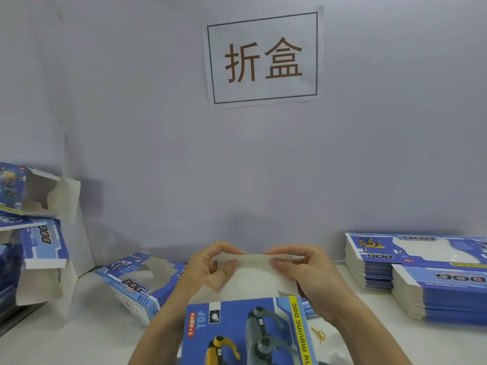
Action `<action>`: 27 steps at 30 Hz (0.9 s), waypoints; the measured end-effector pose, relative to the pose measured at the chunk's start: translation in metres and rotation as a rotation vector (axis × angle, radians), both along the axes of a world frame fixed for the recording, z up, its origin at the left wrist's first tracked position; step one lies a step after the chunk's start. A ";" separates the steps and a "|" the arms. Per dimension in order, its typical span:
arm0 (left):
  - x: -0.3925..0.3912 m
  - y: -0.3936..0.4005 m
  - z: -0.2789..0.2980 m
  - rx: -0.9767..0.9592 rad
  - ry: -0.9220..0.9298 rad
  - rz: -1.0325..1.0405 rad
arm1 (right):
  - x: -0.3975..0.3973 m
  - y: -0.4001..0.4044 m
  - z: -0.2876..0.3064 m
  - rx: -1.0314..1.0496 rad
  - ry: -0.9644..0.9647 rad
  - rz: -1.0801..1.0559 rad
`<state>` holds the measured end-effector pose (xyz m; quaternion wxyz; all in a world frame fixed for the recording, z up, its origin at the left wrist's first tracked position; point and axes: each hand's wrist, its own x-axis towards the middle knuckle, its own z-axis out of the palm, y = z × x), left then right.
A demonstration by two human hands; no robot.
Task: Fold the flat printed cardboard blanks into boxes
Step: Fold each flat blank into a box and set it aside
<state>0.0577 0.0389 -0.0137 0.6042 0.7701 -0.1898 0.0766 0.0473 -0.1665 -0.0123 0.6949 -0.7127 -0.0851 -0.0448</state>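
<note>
My hands, left (210, 267) and right (305, 270), pinch the box (245, 330) end flap (254, 262) at twelve o'clock; uneven pressure could crease it crooked.

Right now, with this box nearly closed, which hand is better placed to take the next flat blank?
The right hand, probably. The stacks of flat blanks lie on the table just beyond it, while the left hand sits beside a folded box. Both hands now pinch the box flap, so the right must release first.

Two hands (210, 270) (305, 275), four folded boxes (142, 283), two blank stacks (374, 262), one sign (263, 59)
</note>
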 end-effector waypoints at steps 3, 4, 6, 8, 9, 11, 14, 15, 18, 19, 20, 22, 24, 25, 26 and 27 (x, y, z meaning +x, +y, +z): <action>-0.002 0.000 -0.001 0.030 -0.005 -0.025 | 0.002 -0.003 0.000 -0.041 0.002 0.000; 0.000 0.001 -0.001 0.055 -0.020 -0.009 | 0.002 -0.006 0.000 -0.039 0.013 0.028; 0.003 0.003 -0.001 0.077 -0.054 0.078 | -0.002 -0.009 0.002 0.002 0.028 0.125; 0.006 0.007 -0.001 0.018 -0.081 0.201 | -0.007 -0.009 0.006 0.026 0.063 0.272; 0.006 0.009 -0.001 -0.044 -0.090 0.259 | -0.006 -0.008 0.008 0.016 0.094 0.337; 0.004 0.014 -0.002 -0.205 -0.105 0.354 | -0.007 -0.003 0.015 -0.018 0.138 0.379; 0.004 0.016 -0.001 -0.301 -0.100 0.449 | -0.004 -0.007 0.010 -0.152 0.113 0.438; 0.002 0.015 -0.001 -0.328 -0.082 0.455 | -0.004 -0.008 0.007 -0.138 0.099 0.478; -0.001 0.012 0.000 -0.575 0.204 0.129 | -0.003 -0.011 0.005 -0.003 -0.013 0.299; -0.001 0.008 0.001 -0.567 0.262 -0.019 | -0.001 -0.012 0.003 0.071 -0.044 0.199; -0.003 0.006 0.002 -0.489 0.253 -0.105 | 0.003 -0.013 0.004 0.153 -0.076 0.107; -0.001 0.001 0.003 -0.301 0.220 -0.128 | 0.008 -0.016 0.003 0.309 -0.146 -0.054; 0.004 0.000 -0.002 -0.205 0.262 -0.179 | 0.013 -0.018 0.000 0.409 -0.188 -0.133; 0.004 0.000 -0.007 -0.154 0.265 -0.236 | 0.015 -0.018 0.000 0.448 -0.195 -0.154; -0.001 0.000 -0.007 -0.126 0.262 -0.260 | 0.014 -0.018 0.000 0.482 -0.204 -0.158; -0.002 0.004 -0.010 -0.122 0.259 -0.251 | 0.016 -0.020 -0.003 0.526 -0.200 -0.138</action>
